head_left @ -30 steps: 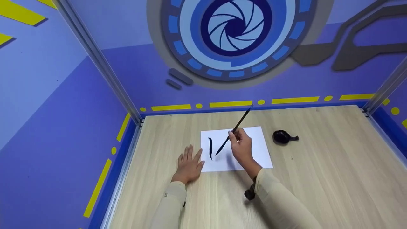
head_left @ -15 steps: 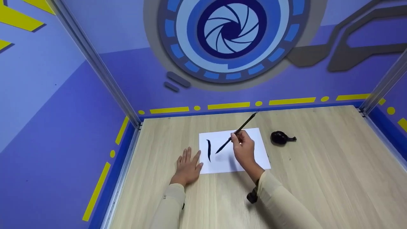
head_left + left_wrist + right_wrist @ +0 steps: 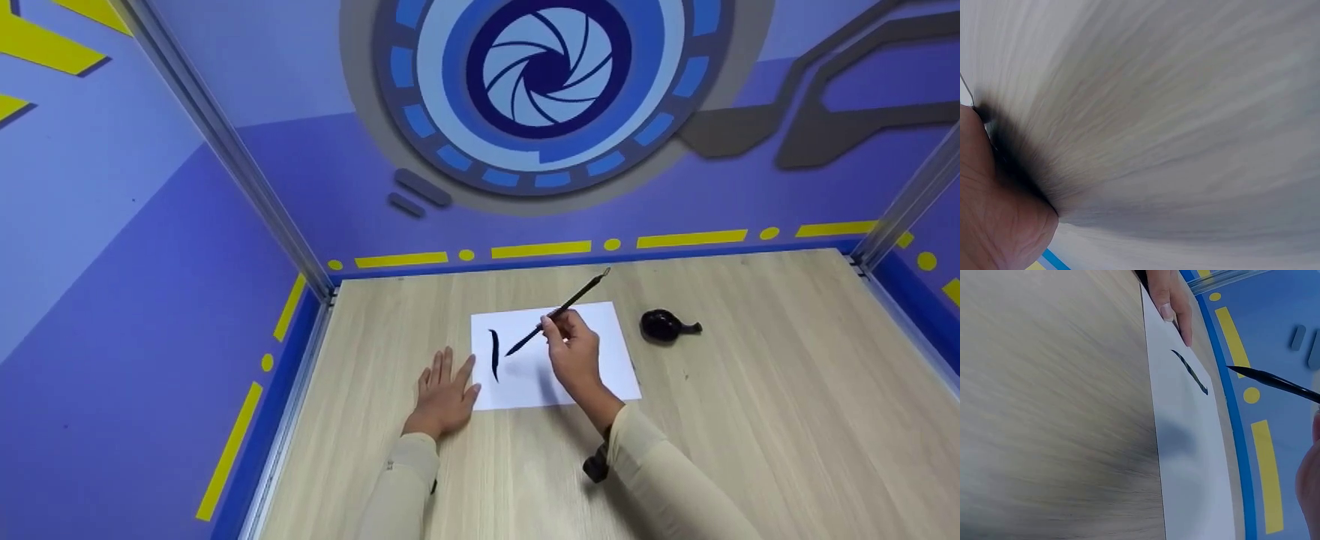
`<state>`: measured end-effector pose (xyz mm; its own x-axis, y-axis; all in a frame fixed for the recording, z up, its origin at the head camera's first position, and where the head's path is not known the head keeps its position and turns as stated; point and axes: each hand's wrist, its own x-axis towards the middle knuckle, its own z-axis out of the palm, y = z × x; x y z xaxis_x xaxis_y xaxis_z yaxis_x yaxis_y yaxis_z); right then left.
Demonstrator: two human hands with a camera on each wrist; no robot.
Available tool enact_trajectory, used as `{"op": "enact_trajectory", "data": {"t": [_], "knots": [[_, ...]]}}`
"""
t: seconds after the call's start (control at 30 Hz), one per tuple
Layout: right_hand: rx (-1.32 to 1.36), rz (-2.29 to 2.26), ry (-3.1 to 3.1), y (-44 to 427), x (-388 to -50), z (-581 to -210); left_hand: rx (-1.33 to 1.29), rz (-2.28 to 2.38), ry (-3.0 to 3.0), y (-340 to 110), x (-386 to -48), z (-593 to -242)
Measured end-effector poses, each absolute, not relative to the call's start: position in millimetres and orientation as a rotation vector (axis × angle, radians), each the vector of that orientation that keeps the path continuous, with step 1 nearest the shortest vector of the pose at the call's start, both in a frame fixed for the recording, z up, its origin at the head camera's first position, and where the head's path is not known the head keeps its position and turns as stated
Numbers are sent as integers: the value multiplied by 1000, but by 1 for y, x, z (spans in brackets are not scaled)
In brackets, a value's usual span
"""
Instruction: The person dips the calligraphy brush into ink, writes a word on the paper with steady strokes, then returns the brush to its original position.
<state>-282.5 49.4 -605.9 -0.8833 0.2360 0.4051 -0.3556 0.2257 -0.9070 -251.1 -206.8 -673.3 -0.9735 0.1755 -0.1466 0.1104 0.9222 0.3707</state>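
Note:
A white sheet of paper (image 3: 525, 382) lies on the table, with one curved black ink stroke (image 3: 495, 356) near its left side. My right hand (image 3: 576, 356) pinches a dark ink brush (image 3: 577, 294), slanted with its tip down and to the left. In the right wrist view the brush tip (image 3: 1247, 372) stands clear above the paper. My left hand (image 3: 442, 394) lies flat with fingers spread, its thumb and index fingertip at the paper's left edge. Only the lower part of the left hand (image 3: 999, 225) shows in the left wrist view.
A glossy black, round dish with a short handle (image 3: 661, 326) sits on the wooden table (image 3: 765, 405), right of the paper. Blue and purple panels (image 3: 300, 187) enclose the table at the back and both sides.
The brush has tilted lower, its top end swinging right and down. Its tip has shifted slightly up and left, right of the stroke. The left hand stays at the paper's edge.

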Motion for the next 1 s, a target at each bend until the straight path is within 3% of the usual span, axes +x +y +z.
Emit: {"op": "enact_trajectory", "data": {"t": [1.0], "knots": [[134, 1782, -2108, 42, -279, -616, 236, 550, 2889, -208, -253, -674]]}}
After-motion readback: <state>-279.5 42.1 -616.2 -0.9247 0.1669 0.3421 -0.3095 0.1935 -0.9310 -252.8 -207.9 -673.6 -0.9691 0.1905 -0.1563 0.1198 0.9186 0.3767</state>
